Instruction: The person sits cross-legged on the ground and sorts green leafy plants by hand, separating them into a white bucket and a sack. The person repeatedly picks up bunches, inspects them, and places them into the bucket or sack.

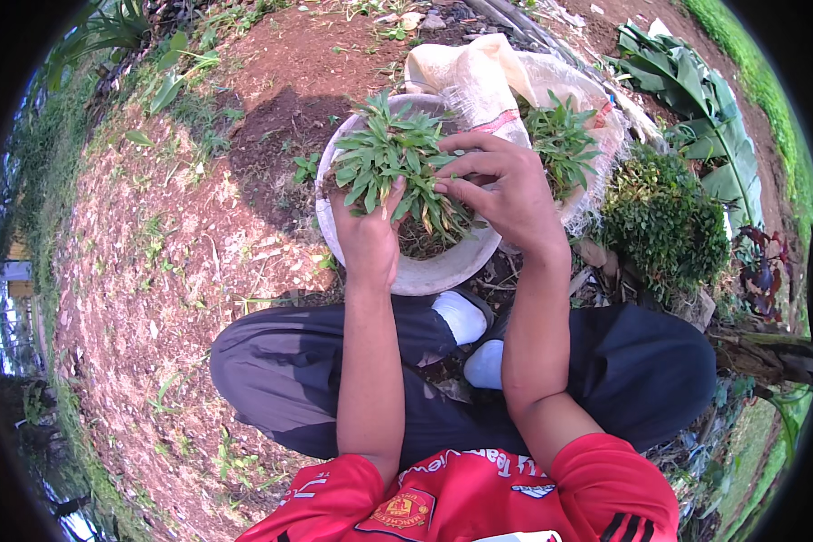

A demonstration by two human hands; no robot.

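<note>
A leafy green plant clump point(403, 146) with some yellowed leaves is held over a round whitish basin point(433, 274). My left hand point(369, 234) grips the clump from below on its left side, the fingers partly hidden among leaves. At the clump's right edge, my right hand point(505, 190) has its thumb and fingertips among the leaves; whether a leaf is pinched there is hard to make out. Dry brownish plant matter point(420, 244) shows inside the basin under the clump. Behind my right hand, a pale woven sack point(477, 74) drapes over the basin's far right rim.
More of the leafy plants point(562, 139) lie in the sack's opening. A small dense shrub point(667, 217) and a large cut banana-like leaf point(725, 142) are on the right. Bare reddish soil point(264, 61) with scattered weeds stretches left. My crossed legs point(284, 379) border the basin's near side.
</note>
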